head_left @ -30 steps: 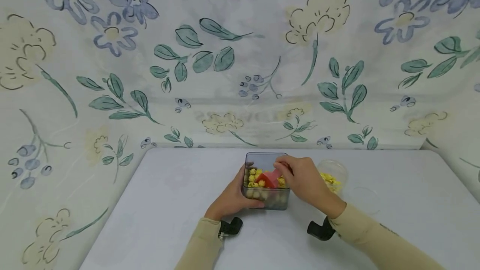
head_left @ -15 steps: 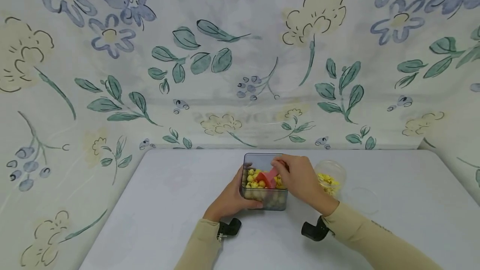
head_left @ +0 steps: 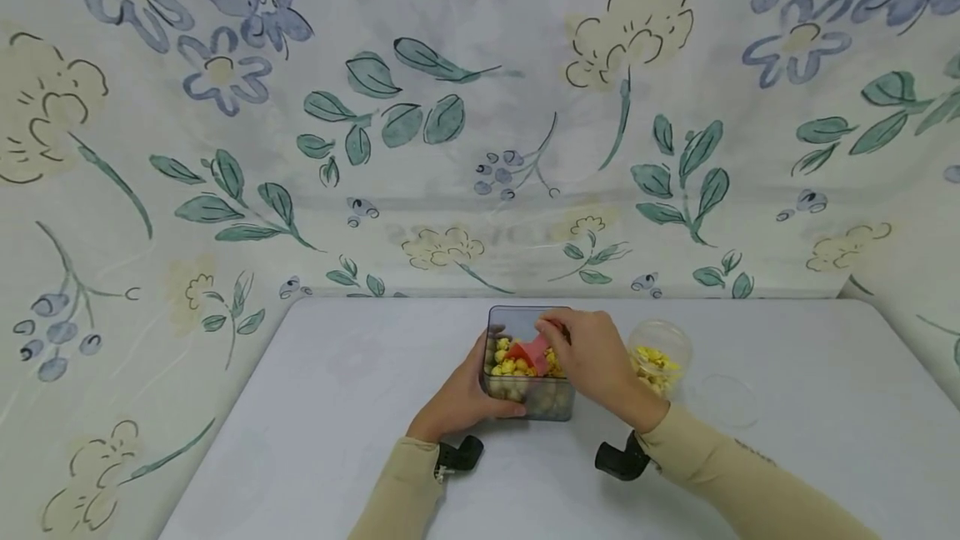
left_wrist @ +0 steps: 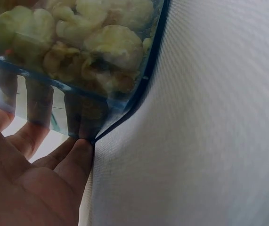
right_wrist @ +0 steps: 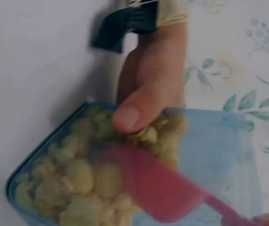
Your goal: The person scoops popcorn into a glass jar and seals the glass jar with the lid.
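Note:
In the head view my left hand [head_left: 459, 397] grips the left side of a clear bluish rectangular container [head_left: 553, 403], its thumb along the near wall. Yellow popcorn [head_left: 507, 367] fills the lower part of it. My right hand [head_left: 597, 355] pinches the handle of a pink scoop [head_left: 534, 352], whose bowl lies among the popcorn. The right wrist view shows the scoop [right_wrist: 160, 190] close up and blurred, its bowl partly over the kernels; the left thumb [right_wrist: 146, 106] laps the container's wall. Left fingers [left_wrist: 30, 136] press against the container wall in the left wrist view.
Right of the container stands a round clear tub [head_left: 670, 338] with yellow popcorn in it, partly behind the right hand. A thin clear disc [head_left: 725, 401], like a lid, lies flat beside it on the white table [head_left: 337, 382]. Patterned cloth [head_left: 480, 148] hangs behind.
My right hand and the scoop have shifted a little left within the container. The left hand keeps its grip; the slight shift of the whole scene comes from the head camera.

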